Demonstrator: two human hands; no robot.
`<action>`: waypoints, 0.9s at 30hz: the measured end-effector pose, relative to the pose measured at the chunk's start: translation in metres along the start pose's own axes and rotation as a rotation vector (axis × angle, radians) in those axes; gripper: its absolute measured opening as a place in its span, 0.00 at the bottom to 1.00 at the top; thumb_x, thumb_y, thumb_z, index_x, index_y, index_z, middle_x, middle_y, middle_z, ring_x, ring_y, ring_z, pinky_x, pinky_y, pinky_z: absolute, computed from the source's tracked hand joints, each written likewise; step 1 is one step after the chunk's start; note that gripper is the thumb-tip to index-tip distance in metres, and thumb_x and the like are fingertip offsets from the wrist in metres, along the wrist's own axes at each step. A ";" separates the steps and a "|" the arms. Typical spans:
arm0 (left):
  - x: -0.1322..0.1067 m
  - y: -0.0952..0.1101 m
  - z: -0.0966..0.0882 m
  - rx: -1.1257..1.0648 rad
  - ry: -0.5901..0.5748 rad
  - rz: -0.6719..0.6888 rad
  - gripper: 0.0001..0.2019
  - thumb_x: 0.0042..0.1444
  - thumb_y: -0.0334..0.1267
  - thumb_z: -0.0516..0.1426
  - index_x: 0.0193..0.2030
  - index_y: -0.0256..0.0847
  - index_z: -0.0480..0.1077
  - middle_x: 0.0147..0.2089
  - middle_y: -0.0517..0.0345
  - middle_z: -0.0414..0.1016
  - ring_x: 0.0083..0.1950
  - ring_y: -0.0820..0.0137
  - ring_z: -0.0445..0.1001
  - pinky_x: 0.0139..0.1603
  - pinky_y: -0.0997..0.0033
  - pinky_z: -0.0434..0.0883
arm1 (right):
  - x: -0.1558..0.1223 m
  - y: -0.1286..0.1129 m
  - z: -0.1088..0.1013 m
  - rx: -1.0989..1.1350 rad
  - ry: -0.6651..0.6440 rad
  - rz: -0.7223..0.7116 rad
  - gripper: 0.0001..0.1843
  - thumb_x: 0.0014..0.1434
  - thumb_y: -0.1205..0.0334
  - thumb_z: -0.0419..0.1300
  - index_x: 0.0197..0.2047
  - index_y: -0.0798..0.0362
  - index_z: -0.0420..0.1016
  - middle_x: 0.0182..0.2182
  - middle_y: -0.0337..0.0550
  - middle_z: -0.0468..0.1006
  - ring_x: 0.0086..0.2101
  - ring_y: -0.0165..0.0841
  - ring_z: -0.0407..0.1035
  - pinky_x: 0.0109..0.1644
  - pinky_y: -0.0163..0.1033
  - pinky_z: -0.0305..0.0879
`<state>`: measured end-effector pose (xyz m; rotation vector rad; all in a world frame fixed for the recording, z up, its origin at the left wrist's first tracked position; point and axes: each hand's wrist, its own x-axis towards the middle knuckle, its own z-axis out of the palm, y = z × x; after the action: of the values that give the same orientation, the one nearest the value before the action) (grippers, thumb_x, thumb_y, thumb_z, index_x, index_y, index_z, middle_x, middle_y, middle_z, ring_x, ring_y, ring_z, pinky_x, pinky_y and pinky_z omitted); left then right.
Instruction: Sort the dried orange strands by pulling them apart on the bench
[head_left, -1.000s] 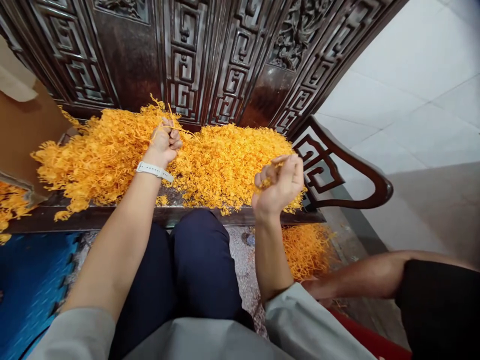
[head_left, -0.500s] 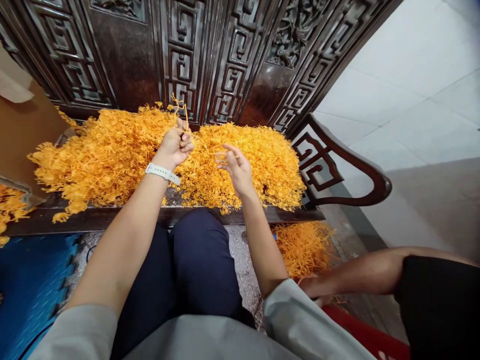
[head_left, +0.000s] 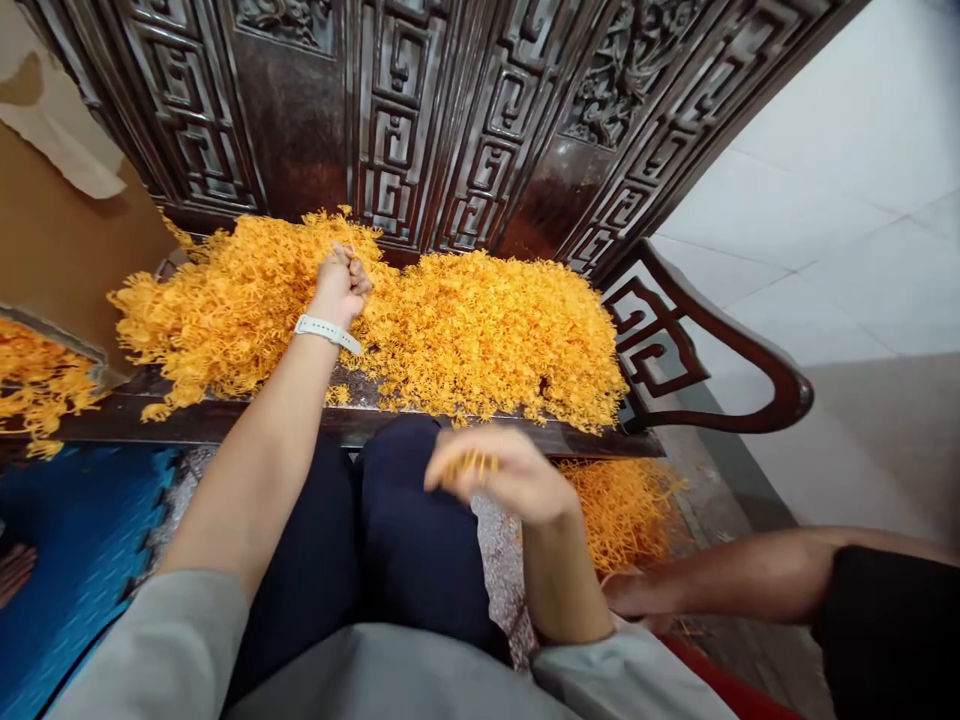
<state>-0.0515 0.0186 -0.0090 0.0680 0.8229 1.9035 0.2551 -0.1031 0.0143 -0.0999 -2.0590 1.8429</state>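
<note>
Two heaps of orange, flower-like sprigs lie side by side on a dark wooden bench: the left heap (head_left: 240, 300) and the right heap (head_left: 510, 330). Over the inner edge of the left heap is my left hand (head_left: 345, 280), with a white band on its wrist. Its fingers are curled closed, and what they grip is hidden against the orange behind. My right hand (head_left: 517, 475), smeared by motion, hangs above my right knee in front of the bench. Small orange pieces (head_left: 471, 465) show between its bent fingers.
A carved bench back (head_left: 307, 150) rises behind the heaps, with a curved armrest (head_left: 780, 400) at right. A cardboard box (head_left: 82, 230) stands left. Thin orange stems (head_left: 622, 510) lie on the floor beside another person's leg (head_left: 735, 570). Blue mat (head_left: 82, 520) lies lower left.
My right hand has drawn back from the heaps toward my lap with orange pieces in its fingers. The upright orange stem at my left hand no longer shows. The view has shifted slightly.
</note>
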 end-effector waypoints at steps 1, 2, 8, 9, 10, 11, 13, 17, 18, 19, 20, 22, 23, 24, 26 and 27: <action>-0.002 0.001 0.001 0.005 -0.009 -0.001 0.19 0.73 0.39 0.59 0.30 0.43 0.58 0.17 0.70 0.53 0.14 0.81 0.48 0.15 0.81 0.45 | 0.000 0.008 -0.016 -0.048 0.258 0.021 0.17 0.71 0.49 0.62 0.55 0.50 0.79 0.36 0.42 0.78 0.32 0.29 0.71 0.38 0.36 0.71; -0.006 0.000 0.003 0.010 -0.026 0.002 0.19 0.73 0.39 0.58 0.30 0.43 0.58 0.17 0.70 0.54 0.14 0.81 0.49 0.15 0.81 0.45 | 0.001 0.019 -0.033 -0.112 0.510 0.063 0.23 0.68 0.45 0.64 0.60 0.49 0.76 0.42 0.46 0.79 0.37 0.31 0.72 0.41 0.39 0.73; -0.038 -0.032 0.028 0.160 -0.211 0.056 0.17 0.74 0.35 0.57 0.30 0.42 0.61 0.18 0.67 0.58 0.15 0.80 0.48 0.16 0.81 0.44 | 0.020 0.053 -0.079 -0.672 1.242 0.036 0.31 0.60 0.47 0.70 0.62 0.53 0.71 0.52 0.54 0.76 0.45 0.37 0.73 0.48 0.45 0.72; -0.043 -0.039 0.032 0.196 -0.251 0.059 0.17 0.73 0.37 0.59 0.30 0.42 0.62 0.19 0.67 0.59 0.16 0.81 0.48 0.16 0.81 0.44 | 0.025 0.050 -0.074 -0.698 1.185 -0.024 0.28 0.63 0.47 0.68 0.61 0.52 0.72 0.45 0.48 0.78 0.40 0.34 0.73 0.45 0.43 0.71; -0.048 -0.045 0.036 0.228 -0.293 0.053 0.18 0.72 0.38 0.61 0.30 0.42 0.62 0.19 0.67 0.59 0.16 0.81 0.48 0.16 0.80 0.43 | 0.030 0.047 -0.069 -0.732 1.115 -0.067 0.26 0.65 0.48 0.68 0.61 0.51 0.72 0.39 0.43 0.78 0.35 0.32 0.72 0.42 0.41 0.70; -0.053 -0.050 0.039 0.255 -0.332 0.042 0.18 0.71 0.40 0.62 0.30 0.42 0.63 0.18 0.66 0.59 0.16 0.81 0.48 0.16 0.80 0.43 | 0.036 0.044 -0.063 -0.780 1.048 -0.095 0.25 0.65 0.49 0.69 0.61 0.50 0.72 0.35 0.39 0.78 0.32 0.31 0.70 0.40 0.40 0.69; -0.059 -0.058 0.043 0.294 -0.392 0.017 0.19 0.72 0.43 0.61 0.30 0.41 0.63 0.18 0.66 0.59 0.15 0.82 0.47 0.16 0.79 0.43 | 0.046 0.039 -0.054 -0.888 0.969 -0.148 0.18 0.66 0.53 0.68 0.56 0.49 0.76 0.34 0.38 0.79 0.30 0.30 0.70 0.39 0.40 0.69; -0.064 -0.062 0.046 0.296 -0.325 0.029 0.19 0.74 0.33 0.54 0.28 0.40 0.61 0.17 0.68 0.55 0.15 0.82 0.47 0.17 0.81 0.42 | 0.051 0.034 -0.039 -0.986 0.847 -0.339 0.09 0.71 0.65 0.58 0.40 0.50 0.79 0.35 0.42 0.83 0.36 0.31 0.77 0.42 0.40 0.72; -0.063 -0.062 0.046 0.289 -0.306 0.022 0.18 0.73 0.32 0.54 0.28 0.40 0.60 0.17 0.68 0.54 0.15 0.82 0.47 0.17 0.81 0.41 | 0.049 0.031 -0.033 -0.982 0.757 -0.362 0.11 0.70 0.69 0.57 0.39 0.50 0.79 0.35 0.42 0.83 0.37 0.32 0.78 0.43 0.40 0.73; -0.062 -0.063 0.046 0.281 -0.303 0.008 0.18 0.73 0.31 0.56 0.28 0.40 0.60 0.18 0.69 0.53 0.15 0.82 0.47 0.17 0.80 0.40 | 0.044 0.027 -0.025 -0.957 0.666 -0.366 0.12 0.69 0.71 0.56 0.40 0.50 0.80 0.36 0.42 0.84 0.38 0.32 0.79 0.43 0.40 0.73; -0.059 -0.063 0.045 0.267 -0.302 -0.008 0.18 0.72 0.33 0.57 0.28 0.40 0.60 0.18 0.69 0.53 0.15 0.82 0.47 0.17 0.80 0.40 | 0.038 0.021 -0.016 -0.903 0.588 -0.363 0.12 0.69 0.72 0.56 0.40 0.50 0.80 0.35 0.42 0.84 0.37 0.32 0.80 0.42 0.40 0.74; -0.051 -0.062 0.041 0.220 -0.245 -0.029 0.18 0.71 0.37 0.60 0.29 0.41 0.61 0.19 0.70 0.52 0.15 0.82 0.48 0.17 0.79 0.40 | 0.021 0.005 0.001 -0.700 0.486 -0.413 0.13 0.72 0.67 0.56 0.36 0.48 0.78 0.30 0.39 0.82 0.32 0.30 0.78 0.36 0.38 0.74; -0.046 -0.060 0.038 0.188 -0.180 -0.024 0.19 0.71 0.39 0.61 0.30 0.42 0.60 0.19 0.70 0.52 0.15 0.82 0.48 0.17 0.79 0.41 | 0.011 -0.005 0.007 -0.564 0.431 -0.486 0.15 0.74 0.63 0.55 0.34 0.47 0.76 0.26 0.36 0.80 0.27 0.28 0.76 0.33 0.36 0.73; -0.040 -0.057 0.035 0.160 -0.110 -0.018 0.19 0.71 0.41 0.62 0.30 0.42 0.59 0.20 0.70 0.52 0.15 0.82 0.48 0.17 0.79 0.41 | 0.001 -0.015 0.010 -0.442 0.339 -0.565 0.16 0.75 0.59 0.55 0.33 0.46 0.75 0.23 0.33 0.77 0.23 0.26 0.74 0.30 0.34 0.72; -0.030 -0.049 0.028 0.130 -0.047 -0.022 0.21 0.71 0.44 0.63 0.30 0.43 0.58 0.20 0.70 0.53 0.16 0.81 0.47 0.17 0.79 0.41 | -0.015 -0.030 0.006 -0.295 0.169 -0.674 0.15 0.75 0.55 0.57 0.35 0.44 0.76 0.20 0.30 0.74 0.18 0.23 0.68 0.25 0.31 0.69; -0.027 -0.045 0.025 0.122 -0.070 -0.034 0.21 0.71 0.44 0.62 0.30 0.43 0.57 0.20 0.70 0.54 0.16 0.81 0.48 0.17 0.79 0.42 | -0.019 -0.032 -0.002 -0.272 0.165 -0.691 0.10 0.74 0.55 0.60 0.38 0.43 0.77 0.19 0.29 0.73 0.17 0.22 0.66 0.24 0.30 0.67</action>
<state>0.0062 0.0200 -0.0073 0.1934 0.8862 1.8077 0.2800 -0.1114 0.0413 0.3370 -1.8872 1.1006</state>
